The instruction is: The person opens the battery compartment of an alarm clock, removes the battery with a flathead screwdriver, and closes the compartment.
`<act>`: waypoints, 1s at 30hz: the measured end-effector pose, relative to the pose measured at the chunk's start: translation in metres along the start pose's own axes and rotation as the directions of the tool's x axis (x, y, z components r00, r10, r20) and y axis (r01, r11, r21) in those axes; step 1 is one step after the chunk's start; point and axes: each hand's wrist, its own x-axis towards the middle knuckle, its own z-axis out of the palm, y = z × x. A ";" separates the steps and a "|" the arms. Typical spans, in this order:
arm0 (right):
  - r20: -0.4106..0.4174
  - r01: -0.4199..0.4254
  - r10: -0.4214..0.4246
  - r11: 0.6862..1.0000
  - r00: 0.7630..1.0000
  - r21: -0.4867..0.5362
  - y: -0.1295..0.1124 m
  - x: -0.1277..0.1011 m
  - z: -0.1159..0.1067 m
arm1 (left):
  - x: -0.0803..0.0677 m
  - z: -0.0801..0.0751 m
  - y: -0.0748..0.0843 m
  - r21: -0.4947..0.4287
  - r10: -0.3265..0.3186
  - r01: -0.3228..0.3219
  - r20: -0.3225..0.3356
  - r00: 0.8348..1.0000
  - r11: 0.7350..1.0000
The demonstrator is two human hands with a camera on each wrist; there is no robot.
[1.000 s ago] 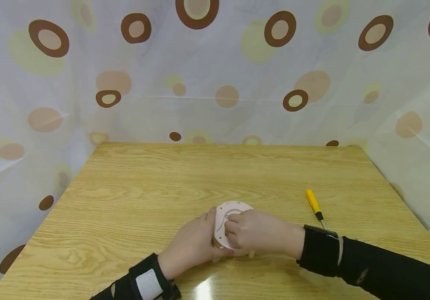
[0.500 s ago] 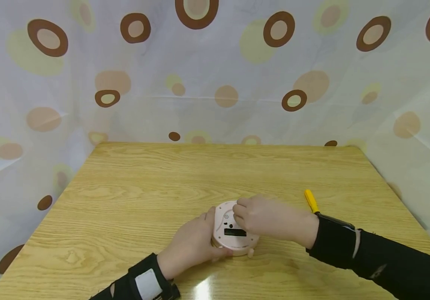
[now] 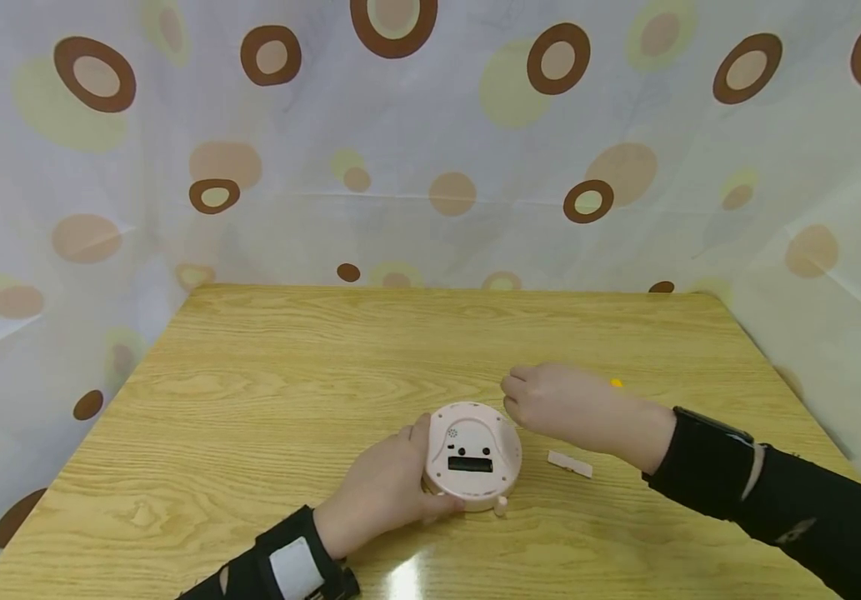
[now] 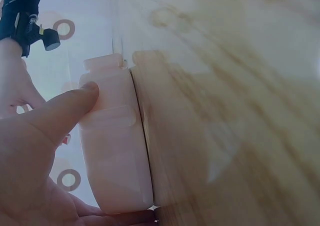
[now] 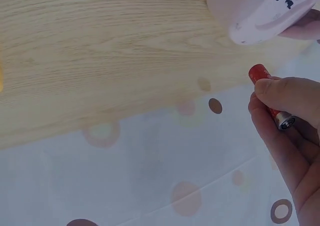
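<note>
A pale pink round alarm clock lies on the table with its back up, showing two black knobs, speaker holes and an uncovered dark battery slot. My left hand grips its left side, the thumb against the side wall near a small foot. Up and to the right of the clock, my right hand is raised. It pinches a red battery between thumb and fingers, seen in the right wrist view but hidden in the head view. The slim pink battery cover rests on the tabletop right of the clock.
A yellow-handled screwdriver lies behind the right forearm, with only its handle tip showing in the head view. The wood-grain table is bordered by a white curtain with brown circles at the back and sides.
My right hand has lifted off the clock's back and moved up and right with the battery. The slot and the loose cover have come into view. My left hand has stayed in place.
</note>
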 end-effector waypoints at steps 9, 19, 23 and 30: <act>0.055 -0.085 0.082 0.995 0.995 0.055 0.016 -0.023 0.010 | 0.000 0.001 0.000 0.011 -0.015 0.015 0.014 1.000 1.000; 0.131 -0.154 0.142 0.985 0.981 0.079 0.022 -0.051 0.025 | 0.000 0.000 0.001 0.012 -0.024 0.024 0.020 1.000 1.000; 0.155 -0.186 0.169 0.977 0.973 0.104 0.022 -0.060 0.031 | -0.001 0.000 0.002 0.019 -0.027 0.027 0.023 0.999 0.999; 0.189 -0.220 0.192 0.965 0.963 0.142 0.020 -0.071 0.042 | -0.001 -0.001 0.001 0.011 -0.025 0.025 0.024 0.999 1.000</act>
